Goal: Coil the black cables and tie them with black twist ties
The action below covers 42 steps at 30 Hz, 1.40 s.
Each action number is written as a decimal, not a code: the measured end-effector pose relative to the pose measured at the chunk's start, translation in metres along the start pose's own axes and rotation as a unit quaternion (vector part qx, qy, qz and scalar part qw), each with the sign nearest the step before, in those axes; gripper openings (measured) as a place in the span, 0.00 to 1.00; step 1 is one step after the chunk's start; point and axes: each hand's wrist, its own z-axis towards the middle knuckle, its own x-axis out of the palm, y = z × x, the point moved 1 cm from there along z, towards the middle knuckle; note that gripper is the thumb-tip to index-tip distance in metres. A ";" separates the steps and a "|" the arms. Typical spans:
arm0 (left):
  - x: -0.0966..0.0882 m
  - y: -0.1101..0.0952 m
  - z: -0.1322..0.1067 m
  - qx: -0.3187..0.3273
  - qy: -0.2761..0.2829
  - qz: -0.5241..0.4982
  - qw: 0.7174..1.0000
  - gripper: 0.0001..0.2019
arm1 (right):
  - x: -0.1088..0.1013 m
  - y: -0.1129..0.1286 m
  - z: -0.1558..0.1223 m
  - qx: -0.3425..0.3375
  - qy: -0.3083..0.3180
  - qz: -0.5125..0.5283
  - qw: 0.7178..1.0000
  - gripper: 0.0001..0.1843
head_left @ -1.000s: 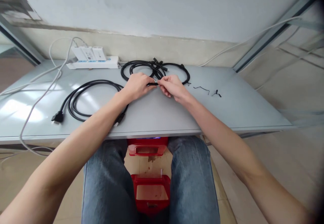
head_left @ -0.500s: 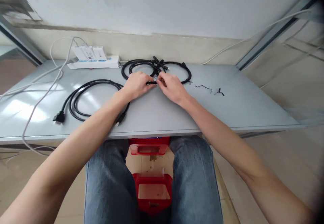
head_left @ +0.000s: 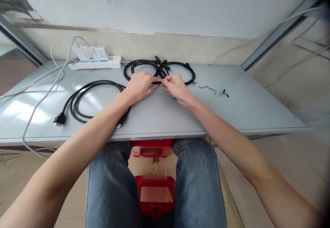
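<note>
Two overlapping coils of black HDMI-type cable (head_left: 194,73) lie at the back middle of the table, their plugs (head_left: 161,62) bunched where the coils cross. My left hand (head_left: 141,86) is closed on the near side of the coiled cable, thumb and fingers pinching it. Right beside it, my right hand (head_left: 176,88) pinches at the same stretch of cable. A thin strand like a twist tie shows by its fingertips, partly hidden. Loose bent twist ties (head_left: 207,89) lie to the right, with another small dark cluster (head_left: 224,93) beyond them.
Another black cable coil (head_left: 100,82) lies at left, under my left forearm, with its HDMI plug (head_left: 60,118) toward the front edge. A white power strip (head_left: 113,62) with chargers (head_left: 90,54) stands by the wall. White cords (head_left: 38,106) hang over the left edge. A red stool (head_left: 152,149) is below.
My right hand has shifted slightly, its fingers curled more tightly at the cable. My left hand stays in place on the coil.
</note>
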 end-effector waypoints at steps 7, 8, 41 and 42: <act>-0.001 -0.005 0.000 0.012 -0.010 0.017 1.000 0.18 | -0.003 0.022 -0.012 0.169 0.028 0.211 0.962 0.20; -0.001 -0.006 0.000 0.012 -0.009 0.018 1.000 0.18 | -0.005 0.025 -0.012 0.185 0.043 0.226 0.955 0.21; 0.002 0.012 0.001 0.013 -0.065 -0.008 0.998 0.23 | -0.012 -0.008 0.002 -0.309 -0.071 -0.371 0.873 0.14; 0.001 0.011 0.001 0.010 -0.062 -0.008 0.998 0.22 | -0.011 -0.007 0.002 -0.308 -0.070 -0.369 0.874 0.13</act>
